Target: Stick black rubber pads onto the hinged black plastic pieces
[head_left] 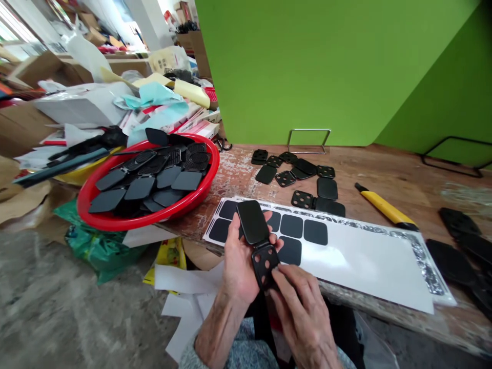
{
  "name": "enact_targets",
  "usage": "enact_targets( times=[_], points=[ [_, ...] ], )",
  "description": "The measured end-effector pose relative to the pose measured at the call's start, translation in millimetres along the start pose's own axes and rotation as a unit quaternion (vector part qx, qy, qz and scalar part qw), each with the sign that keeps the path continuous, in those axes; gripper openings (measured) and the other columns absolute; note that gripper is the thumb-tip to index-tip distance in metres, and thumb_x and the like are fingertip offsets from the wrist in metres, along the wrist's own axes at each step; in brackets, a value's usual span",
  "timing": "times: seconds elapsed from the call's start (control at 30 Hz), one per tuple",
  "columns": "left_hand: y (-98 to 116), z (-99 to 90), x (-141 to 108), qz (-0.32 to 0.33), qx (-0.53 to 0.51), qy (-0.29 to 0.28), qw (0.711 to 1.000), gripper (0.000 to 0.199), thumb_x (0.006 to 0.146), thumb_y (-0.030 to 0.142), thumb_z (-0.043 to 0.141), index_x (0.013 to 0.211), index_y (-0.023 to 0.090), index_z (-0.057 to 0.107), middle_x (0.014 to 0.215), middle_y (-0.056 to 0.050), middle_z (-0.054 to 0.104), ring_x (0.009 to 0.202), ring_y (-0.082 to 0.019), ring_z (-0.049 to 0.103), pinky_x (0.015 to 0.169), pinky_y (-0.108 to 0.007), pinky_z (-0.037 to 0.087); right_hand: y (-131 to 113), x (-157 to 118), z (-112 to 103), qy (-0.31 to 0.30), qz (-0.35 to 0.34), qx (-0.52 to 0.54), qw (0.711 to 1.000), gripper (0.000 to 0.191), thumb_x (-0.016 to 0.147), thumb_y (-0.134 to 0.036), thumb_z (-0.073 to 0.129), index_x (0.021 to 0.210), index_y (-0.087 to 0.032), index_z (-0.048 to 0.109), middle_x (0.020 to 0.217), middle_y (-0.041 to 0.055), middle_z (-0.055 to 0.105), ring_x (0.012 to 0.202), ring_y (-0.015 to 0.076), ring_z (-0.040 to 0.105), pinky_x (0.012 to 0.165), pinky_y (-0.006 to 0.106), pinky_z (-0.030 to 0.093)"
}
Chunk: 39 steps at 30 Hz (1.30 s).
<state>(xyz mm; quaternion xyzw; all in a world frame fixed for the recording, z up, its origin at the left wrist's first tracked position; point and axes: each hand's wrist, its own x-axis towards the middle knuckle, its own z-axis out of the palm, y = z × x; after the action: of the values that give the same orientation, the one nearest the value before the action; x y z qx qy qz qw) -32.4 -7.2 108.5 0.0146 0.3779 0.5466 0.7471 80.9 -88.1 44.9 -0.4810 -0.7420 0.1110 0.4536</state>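
Note:
A black hinged plastic piece [253, 225] lies unfolded across my left hand [242, 266]; one half is a smooth rounded square and the other has round holes. My left fingers wrap round it from beneath. My right hand [302, 307] pinches the lower edge of the holed half, its fingertips partly hidden. Just beyond, a white sheet [361, 261] carries several dark rounded-square stickers [291, 225]. Similar black hinged pieces [326, 188] lie unfolded on the wooden table behind the sheet.
A red basin [213, 177] heaped with black pieces stands at the left table edge. A yellow utility knife [386, 209] lies right of the sheet. More black pieces [449, 261] are at far right. A green panel [307, 66] stands behind, with a metal wire stand [308, 130].

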Motion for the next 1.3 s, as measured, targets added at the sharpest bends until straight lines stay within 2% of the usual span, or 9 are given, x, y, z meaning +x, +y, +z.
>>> enact_targets(
  times=[0.07, 0.17, 0.3, 0.53, 0.67, 0.83, 1.0, 1.07, 1.3],
  points=[
    [-2, -1.9, 2, 0.006, 0.006, 0.005, 1.000, 0.042, 0.085, 0.050, 0.055, 0.095, 0.011, 0.065, 0.073, -0.005, 0.060, 0.063, -0.016, 0.059, 0.065, -0.033, 0.054, 0, -1, 0, 0.024, 0.027, 0.040, 0.999, 0.034, 0.091, -0.006, 0.045, 0.120, -0.020, 0.056, 0.109, 0.0086, 0.062, 0.101, 0.0217, 0.059, 0.090, 0.036, 0.050],
    [-5, -5.2, 5, 0.013, 0.026, 0.003, 1.000, 0.015, 0.084, 0.031, 0.061, 0.082, 0.016, 0.058, 0.075, -0.001, 0.060, 0.061, -0.014, 0.058, 0.061, -0.029, 0.053, -4, -5, -5, 0.017, 0.156, 0.087, 0.984, 0.031, 0.095, -0.018, 0.042, 0.123, -0.023, 0.055, 0.117, 0.0065, 0.062, 0.105, 0.0210, 0.060, 0.089, 0.031, 0.051],
    [-10, -5.7, 5, 0.032, 0.027, -0.015, 0.999, 0.014, 0.084, 0.021, 0.063, 0.079, 0.021, 0.049, 0.075, 0.002, 0.061, 0.063, -0.012, 0.059, 0.062, -0.025, 0.050, -6, -10, -12, 0.006, 0.264, 0.080, 0.961, 0.030, 0.096, -0.031, 0.043, 0.122, -0.026, 0.058, 0.115, 0.0020, 0.065, 0.101, 0.0201, 0.063, 0.086, 0.029, 0.052],
    [-11, -3.8, 1, 0.044, 0.039, -0.052, 0.997, 0.012, 0.085, 0.023, 0.061, 0.088, 0.022, 0.050, 0.080, 0.003, 0.063, 0.065, -0.011, 0.060, 0.068, -0.025, 0.050, -4, -9, -12, 0.025, 0.302, 0.137, 0.943, 0.026, 0.094, -0.030, 0.049, 0.116, -0.024, 0.061, 0.110, 0.0026, 0.067, 0.098, 0.0181, 0.064, 0.089, 0.026, 0.047],
    [-9, -4.2, 0, 0.051, 0.046, -0.067, 0.995, 0.008, 0.087, 0.020, 0.058, 0.093, 0.022, 0.052, 0.083, 0.003, 0.063, 0.070, -0.011, 0.061, 0.070, -0.025, 0.050, -7, -3, -16, 0.008, 0.360, 0.186, 0.914, 0.028, 0.093, -0.038, 0.050, 0.113, -0.023, 0.064, 0.106, 0.0037, 0.068, 0.093, 0.0201, 0.064, 0.082, 0.026, 0.049],
    [-7, -4.7, 0, 0.051, 0.060, -0.045, 0.996, 0.007, 0.087, 0.020, 0.057, 0.092, 0.022, 0.052, 0.086, 0.003, 0.065, 0.072, -0.011, 0.062, 0.071, -0.025, 0.049, -10, 7, -20, -0.029, 0.434, 0.302, 0.848, 0.035, 0.094, -0.046, 0.049, 0.114, -0.021, 0.062, 0.088, 0.0031, 0.068, 0.076, 0.0163, 0.061, 0.069, 0.023, 0.048],
    [-7, -3.4, 0, 0.054, 0.050, -0.036, 0.997, 0.018, 0.081, 0.026, 0.065, 0.096, 0.021, 0.054, 0.088, 0.001, 0.066, 0.073, -0.013, 0.063, 0.072, -0.027, 0.049, -7, 9, -17, 0.000, 0.475, 0.454, 0.753, 0.029, 0.093, -0.045, 0.052, 0.108, -0.022, 0.062, 0.076, 0.0004, 0.064, 0.073, 0.0149, 0.058, 0.071, 0.023, 0.046],
    [-7, -3.0, 1, 0.040, 0.038, -0.029, 0.998, 0.021, 0.080, 0.028, 0.066, 0.096, 0.021, 0.055, 0.090, 0.000, 0.067, 0.074, -0.014, 0.064, 0.071, -0.027, 0.049, -6, 8, -16, 0.003, 0.472, 0.491, 0.732, 0.026, 0.093, -0.042, 0.053, 0.107, -0.023, 0.062, 0.077, 0.0003, 0.064, 0.074, 0.0147, 0.057, 0.070, 0.023, 0.046],
    [-11, -5.0, 0, 0.031, 0.062, -0.052, 0.996, 0.019, 0.082, 0.031, 0.064, 0.097, 0.021, 0.057, 0.089, -0.001, 0.067, 0.075, -0.015, 0.064, 0.069, -0.026, 0.049, -6, 11, -12, 0.020, 0.477, 0.490, 0.729, 0.030, 0.091, -0.045, 0.056, 0.107, -0.020, 0.063, 0.075, 0.0017, 0.064, 0.070, 0.0147, 0.057, 0.070, 0.023, 0.046]
  ],
)
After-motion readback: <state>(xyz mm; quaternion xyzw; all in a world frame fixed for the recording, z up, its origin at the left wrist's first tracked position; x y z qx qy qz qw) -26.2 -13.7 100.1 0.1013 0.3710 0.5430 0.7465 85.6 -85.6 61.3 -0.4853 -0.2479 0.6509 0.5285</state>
